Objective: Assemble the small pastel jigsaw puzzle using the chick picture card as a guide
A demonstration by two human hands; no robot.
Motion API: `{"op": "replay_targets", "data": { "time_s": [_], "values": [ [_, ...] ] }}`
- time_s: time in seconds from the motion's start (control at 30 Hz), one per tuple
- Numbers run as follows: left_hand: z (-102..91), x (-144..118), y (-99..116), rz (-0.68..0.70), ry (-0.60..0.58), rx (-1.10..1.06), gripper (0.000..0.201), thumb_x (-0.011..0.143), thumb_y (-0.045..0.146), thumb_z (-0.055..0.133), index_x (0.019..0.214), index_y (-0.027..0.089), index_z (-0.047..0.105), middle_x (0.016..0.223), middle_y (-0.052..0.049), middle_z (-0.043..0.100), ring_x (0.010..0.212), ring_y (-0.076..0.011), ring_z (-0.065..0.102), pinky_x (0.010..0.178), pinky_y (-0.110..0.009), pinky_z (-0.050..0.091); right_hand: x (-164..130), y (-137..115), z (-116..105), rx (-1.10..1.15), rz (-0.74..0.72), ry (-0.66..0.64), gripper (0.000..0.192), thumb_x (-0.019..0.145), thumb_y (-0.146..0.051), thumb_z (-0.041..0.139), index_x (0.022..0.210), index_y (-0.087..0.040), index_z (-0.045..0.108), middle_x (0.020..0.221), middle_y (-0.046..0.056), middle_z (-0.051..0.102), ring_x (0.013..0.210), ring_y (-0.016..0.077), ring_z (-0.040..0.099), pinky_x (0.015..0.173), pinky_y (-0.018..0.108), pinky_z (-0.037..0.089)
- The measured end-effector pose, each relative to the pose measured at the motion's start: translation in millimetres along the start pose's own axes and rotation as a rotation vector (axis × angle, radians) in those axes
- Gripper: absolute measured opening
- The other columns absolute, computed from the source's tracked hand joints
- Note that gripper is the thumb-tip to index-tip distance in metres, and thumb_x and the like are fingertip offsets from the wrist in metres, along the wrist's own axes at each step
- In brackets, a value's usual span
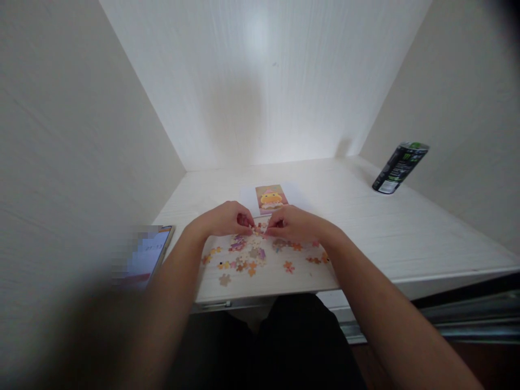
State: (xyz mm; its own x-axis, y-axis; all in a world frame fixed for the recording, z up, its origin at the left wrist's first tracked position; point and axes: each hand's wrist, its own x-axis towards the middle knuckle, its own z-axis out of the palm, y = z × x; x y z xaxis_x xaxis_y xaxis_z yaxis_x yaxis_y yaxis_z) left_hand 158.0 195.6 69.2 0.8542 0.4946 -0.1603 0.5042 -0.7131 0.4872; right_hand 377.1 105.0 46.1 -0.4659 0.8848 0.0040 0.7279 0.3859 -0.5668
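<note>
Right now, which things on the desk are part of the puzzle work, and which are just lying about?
In use: left hand, right hand, puzzle pieces, reference picture.
Lying about: phone, black can.

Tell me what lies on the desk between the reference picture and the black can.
Nothing: in the head view, bare white desk separates the reference picture from the black can.

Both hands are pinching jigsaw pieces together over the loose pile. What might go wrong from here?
1. One loose piece lies close to the desk's front edge; a forearm sweep might knock it off.
2. The left hand and right hand meet over the pile, hiding pieces beneath.
3. The phone sits beside the left forearm and might get nudged.
</note>
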Motion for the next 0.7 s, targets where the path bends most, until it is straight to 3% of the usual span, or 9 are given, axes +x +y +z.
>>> {"op": "replay_targets", "data": {
  "time_s": [0.17,0.37,0.47,0.7],
  "values": [
    [-0.1,-1,-1,0.023,0.033,0.018,0.023,0.077,0.036,0.068,0.085,0.016,0.075,0.071,-0.002,0.071,0.063,-0.0132,0.06,0.058,-0.022,0.041,0,0,2,-0.034,0.06,0.038,0.022,0.079,-0.033,0.063,0.066,-0.016,0.067,0.057,-0.002,0.056,0.053,0.0087,0.042,0.053,0.025,0.029],
    [-6.2,-2,-5,-0.024,0.176,0.052,0.021,0.078,0.032,0.067,0.086,0.016,0.077,0.078,-0.004,0.073,0.068,-0.0145,0.062,0.061,-0.023,0.043,0,-5,0,-0.029,0.05,0.325,0.015,0.081,-0.025,0.062,0.073,-0.015,0.07,0.066,0.0,0.065,0.058,0.0093,0.049,0.057,0.024,0.033],
    [-7.0,-1,-9,-0.058,0.202,0.081,0.017,0.075,0.028,0.067,0.083,0.017,0.078,0.078,-0.005,0.074,0.067,-0.0155,0.062,0.062,-0.024,0.043,1,-7,-1,-0.047,0.022,0.398,0.013,0.08,-0.022,0.063,0.073,-0.016,0.071,0.067,0.001,0.066,0.059,0.0098,0.05,0.061,0.024,0.035],
    [-8.8,-5,-13,-0.068,0.153,0.082,0.019,0.072,0.027,0.07,0.085,0.018,0.08,0.085,-0.005,0.076,0.069,-0.0158,0.065,0.064,-0.024,0.045,10,-12,12,-0.138,-0.085,0.323,0.019,0.086,-0.023,0.06,0.09,-0.019,0.078,0.091,0.008,0.071,0.084,0.0174,0.059,0.079,0.03,0.041]
  ]
}}
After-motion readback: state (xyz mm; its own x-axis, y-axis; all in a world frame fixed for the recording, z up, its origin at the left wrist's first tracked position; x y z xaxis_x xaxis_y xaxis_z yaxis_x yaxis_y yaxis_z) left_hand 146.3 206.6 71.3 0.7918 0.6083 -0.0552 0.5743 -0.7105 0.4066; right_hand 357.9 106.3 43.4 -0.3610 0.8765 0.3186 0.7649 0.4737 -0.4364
